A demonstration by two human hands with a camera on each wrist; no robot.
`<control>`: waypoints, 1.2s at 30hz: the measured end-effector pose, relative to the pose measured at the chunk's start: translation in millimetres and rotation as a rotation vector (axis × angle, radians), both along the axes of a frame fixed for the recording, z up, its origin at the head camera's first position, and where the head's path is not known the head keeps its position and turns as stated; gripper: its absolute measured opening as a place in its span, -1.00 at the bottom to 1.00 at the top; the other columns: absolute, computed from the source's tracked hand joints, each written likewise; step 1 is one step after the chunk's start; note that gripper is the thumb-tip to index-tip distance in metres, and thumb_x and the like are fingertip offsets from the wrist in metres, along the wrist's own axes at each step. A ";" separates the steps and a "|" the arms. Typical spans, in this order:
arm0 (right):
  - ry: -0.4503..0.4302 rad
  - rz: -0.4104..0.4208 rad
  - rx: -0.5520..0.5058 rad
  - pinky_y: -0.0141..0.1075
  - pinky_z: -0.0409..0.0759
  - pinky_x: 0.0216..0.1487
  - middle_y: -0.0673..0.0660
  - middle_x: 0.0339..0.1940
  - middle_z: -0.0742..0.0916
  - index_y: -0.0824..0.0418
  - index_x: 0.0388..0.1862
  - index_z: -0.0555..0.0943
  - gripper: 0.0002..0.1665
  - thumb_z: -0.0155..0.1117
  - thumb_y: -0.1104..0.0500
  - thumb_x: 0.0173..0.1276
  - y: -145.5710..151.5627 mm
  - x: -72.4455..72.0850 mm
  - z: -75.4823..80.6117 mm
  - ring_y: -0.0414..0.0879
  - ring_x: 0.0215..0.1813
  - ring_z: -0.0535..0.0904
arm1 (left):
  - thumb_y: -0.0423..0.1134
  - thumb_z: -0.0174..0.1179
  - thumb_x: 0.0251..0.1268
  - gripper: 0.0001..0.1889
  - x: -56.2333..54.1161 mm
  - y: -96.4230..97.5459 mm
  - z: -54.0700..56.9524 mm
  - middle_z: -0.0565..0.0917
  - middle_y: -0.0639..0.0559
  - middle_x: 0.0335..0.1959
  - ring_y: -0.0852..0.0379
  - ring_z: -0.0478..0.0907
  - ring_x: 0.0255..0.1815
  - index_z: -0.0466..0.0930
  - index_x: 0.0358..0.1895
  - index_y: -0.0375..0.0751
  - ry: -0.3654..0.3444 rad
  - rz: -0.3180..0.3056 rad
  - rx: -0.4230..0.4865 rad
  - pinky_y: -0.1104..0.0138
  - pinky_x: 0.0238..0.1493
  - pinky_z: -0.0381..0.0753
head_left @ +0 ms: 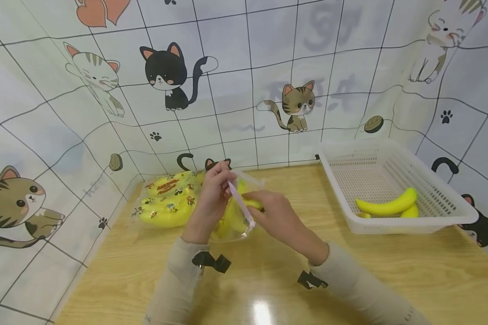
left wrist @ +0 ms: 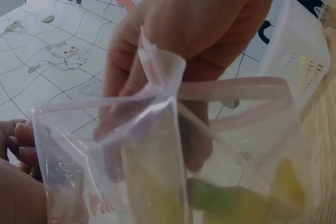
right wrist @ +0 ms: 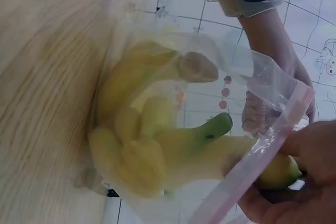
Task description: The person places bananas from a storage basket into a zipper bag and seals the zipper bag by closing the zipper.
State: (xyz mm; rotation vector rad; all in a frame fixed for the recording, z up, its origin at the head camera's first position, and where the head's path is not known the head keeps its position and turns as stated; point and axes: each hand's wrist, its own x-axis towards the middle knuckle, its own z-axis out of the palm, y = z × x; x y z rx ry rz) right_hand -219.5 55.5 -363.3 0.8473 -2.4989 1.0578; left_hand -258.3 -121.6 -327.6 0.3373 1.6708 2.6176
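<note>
A clear zip bag [head_left: 232, 224] with a pink zip strip [head_left: 241, 204] stands open on the wooden table [head_left: 268, 280], with yellow bananas [right wrist: 152, 145] inside. My left hand [head_left: 215, 189] pinches the bag's rim and holds the mouth up; its fingers [left wrist: 20, 141] show at the bag's edge in the left wrist view. My right hand [head_left: 274, 214] grips a banana [head_left: 253, 203] at the bag's mouth, and the fruit's far part lies inside the bag [right wrist: 157, 129]. In the right wrist view that banana [right wrist: 278, 171] sits in my right hand [right wrist: 294, 192] by the zip strip [right wrist: 262, 156].
A heap of filled, printed banana bags [head_left: 168, 198] lies at the back left against the cat-patterned wall. A white plastic basket [head_left: 463, 212] at the right holds loose bananas [head_left: 388, 206]. The walls close in the table at the back and on both sides.
</note>
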 end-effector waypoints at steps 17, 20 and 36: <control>0.061 0.328 -0.098 -0.27 0.75 0.04 0.16 -0.01 0.82 0.25 -0.12 0.79 -0.83 0.28 0.32 0.46 -9.8 -10.3 -20.2 0.00 0.06 0.77 | -0.56 -0.04 0.38 -0.62 2.9 0.0 1.6 0.21 0.20 -0.77 0.32 0.24 -0.79 0.24 -0.58 -0.07 0.030 -0.119 0.028 0.49 -0.66 0.18; 0.053 0.384 0.035 -0.22 0.68 0.13 0.07 -0.09 0.82 0.20 -0.19 0.79 -0.77 0.18 0.30 0.52 -9.8 -12.8 -27.4 -0.07 0.04 0.73 | -0.58 -0.06 0.36 -0.62 4.0 1.6 -0.5 0.20 0.21 -0.78 0.33 0.23 -0.79 0.25 -0.57 -0.07 0.049 -0.150 0.019 0.50 -0.67 0.15; 0.034 0.390 -0.047 -0.40 0.71 -0.12 0.05 -0.21 0.83 0.23 -0.13 0.74 -0.83 0.23 0.36 0.46 2.9 -10.5 -9.0 -0.18 -0.19 0.74 | -0.58 -0.07 0.38 -0.57 1.7 -6.6 5.0 0.15 0.19 -0.77 0.32 0.22 -0.81 0.15 -0.62 -0.06 0.036 -0.050 0.047 0.51 -0.67 0.17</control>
